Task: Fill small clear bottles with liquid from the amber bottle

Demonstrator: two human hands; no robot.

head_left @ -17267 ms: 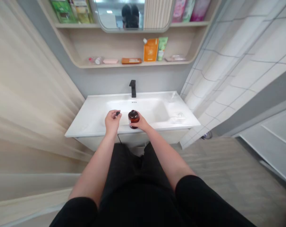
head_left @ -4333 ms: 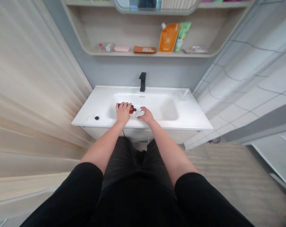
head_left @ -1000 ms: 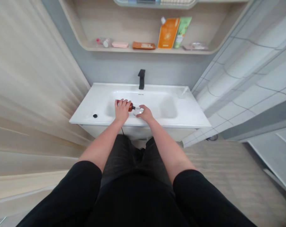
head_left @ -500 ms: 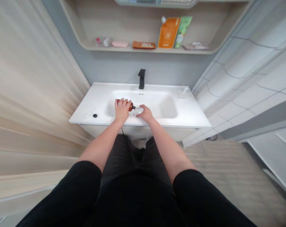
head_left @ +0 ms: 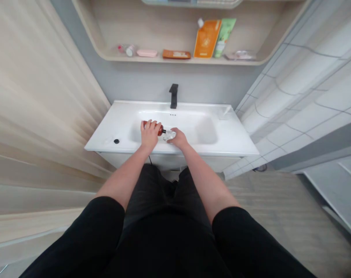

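My left hand (head_left: 149,134) is wrapped round a brown bottle (head_left: 159,129), which is tipped on its side with its neck pointing right. My right hand (head_left: 178,138) grips a small clear container (head_left: 169,135) right at the bottle's mouth. Both are held over the basin of the white sink (head_left: 126,123), near its front edge. A small black cap (head_left: 116,141) lies on the sink's left ledge, apart from both hands.
A black faucet (head_left: 173,95) stands at the back of the sink. The wall shelf (head_left: 175,60) above holds an orange pouch (head_left: 206,38), a green tube, and several small items. A tiled wall rises at the right, a wooden panel at the left.
Over the last second the hands and both containers have hardly moved. Long before, the bottle stood upright in my right hand while my left held the cap.
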